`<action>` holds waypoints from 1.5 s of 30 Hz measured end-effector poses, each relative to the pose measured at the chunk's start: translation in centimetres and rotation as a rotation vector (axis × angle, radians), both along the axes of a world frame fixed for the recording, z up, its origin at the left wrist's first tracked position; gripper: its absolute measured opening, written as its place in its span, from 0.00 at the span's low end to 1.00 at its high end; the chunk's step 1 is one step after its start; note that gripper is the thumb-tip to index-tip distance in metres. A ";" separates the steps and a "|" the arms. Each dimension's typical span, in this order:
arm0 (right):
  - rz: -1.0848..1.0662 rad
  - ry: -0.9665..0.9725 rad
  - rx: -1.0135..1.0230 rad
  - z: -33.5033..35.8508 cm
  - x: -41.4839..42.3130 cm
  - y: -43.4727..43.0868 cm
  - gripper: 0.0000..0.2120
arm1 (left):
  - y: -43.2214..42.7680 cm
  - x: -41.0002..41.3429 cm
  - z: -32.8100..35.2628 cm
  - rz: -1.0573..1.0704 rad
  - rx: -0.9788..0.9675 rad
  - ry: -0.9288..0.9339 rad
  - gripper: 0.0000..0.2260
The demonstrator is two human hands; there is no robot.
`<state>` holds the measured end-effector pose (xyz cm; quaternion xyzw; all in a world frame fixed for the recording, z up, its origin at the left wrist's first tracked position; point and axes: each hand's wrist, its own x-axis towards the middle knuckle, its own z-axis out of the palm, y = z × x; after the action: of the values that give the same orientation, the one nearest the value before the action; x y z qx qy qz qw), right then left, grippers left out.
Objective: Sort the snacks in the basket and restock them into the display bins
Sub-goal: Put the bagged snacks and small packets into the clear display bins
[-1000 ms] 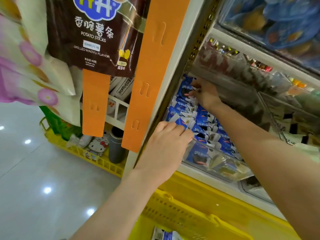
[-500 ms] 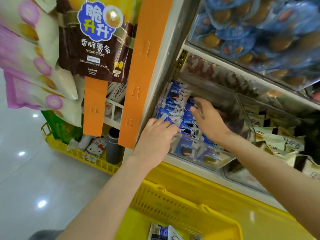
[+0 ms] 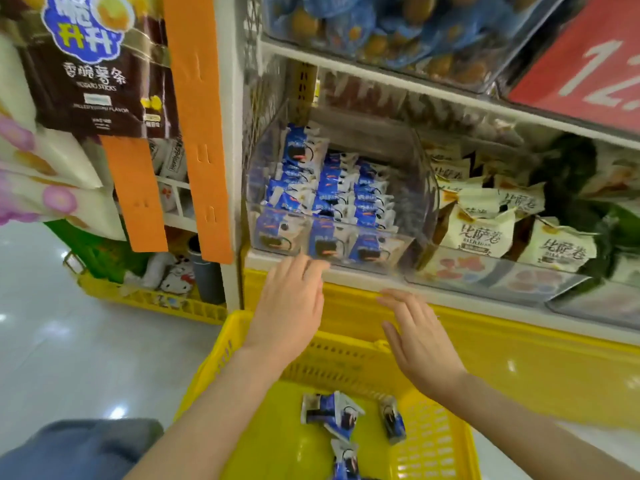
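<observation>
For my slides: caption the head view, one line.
Left hand and right hand, open, hover over the yellow basket below the bin of blue snack packs.

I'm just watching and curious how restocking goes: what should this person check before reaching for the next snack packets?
1. Left hand free: ok, open, holding nothing.
2. Right hand free: ok, open, holding nothing.
3. Packets left in the basket: ok, several blue packets lie on its floor.
4. Room in the clear bin: ok, bare space at its right rear.
5. Blue packets match the stacked packets in the bin: cannot tell, same blue and white, but the print is blurred.
</observation>
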<state>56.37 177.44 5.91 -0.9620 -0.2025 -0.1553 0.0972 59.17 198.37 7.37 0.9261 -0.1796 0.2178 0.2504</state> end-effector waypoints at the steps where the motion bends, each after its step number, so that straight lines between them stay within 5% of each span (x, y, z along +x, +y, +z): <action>1: -0.034 0.072 0.026 -1.7 -0.8 -0.2 0.19 | -0.7 -0.6 -1.3 -0.008 0.026 0.010 0.11; 8: -0.280 0.802 0.007 -15.9 -6.3 -2.4 0.17 | -3.9 -5.1 -15.0 -0.110 0.264 0.681 0.14; 14: -0.340 1.266 0.012 -22.8 -10.9 -4.1 0.24 | -5.8 -10.0 -24.2 -0.199 0.210 1.137 0.09; 22: -0.419 1.404 0.115 -26.7 -12.0 -4.5 0.29 | -9.1 -13.3 -29.7 -0.123 -0.162 1.558 0.16; 26: -0.469 1.401 0.233 -27.4 -11.7 -4.8 0.31 | -10.1 -13.9 -30.5 0.013 -0.354 1.574 0.15; 33: -0.438 1.480 0.265 -28.1 -11.4 -4.8 0.41 | -10.7 -14.2 -30.7 0.034 -0.358 1.529 0.09; 37: -0.375 1.471 0.269 -27.7 -11.2 -4.3 0.33 | -9.4 -13.8 -29.9 0.071 -0.345 1.537 0.05; 39: -0.384 1.449 0.376 -27.0 -10.7 -3.7 0.24 | -8.8 -13.2 -29.3 0.201 -0.450 1.543 0.11; 45: -0.499 1.288 0.688 -22.9 -7.6 -2.9 0.18 | -8.1 -10.9 -25.6 0.542 -1.064 1.591 0.07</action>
<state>48.73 174.52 -17.00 -0.7954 0.1767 0.3635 0.4517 48.23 190.22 -18.18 0.5795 0.3795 -0.3646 0.6223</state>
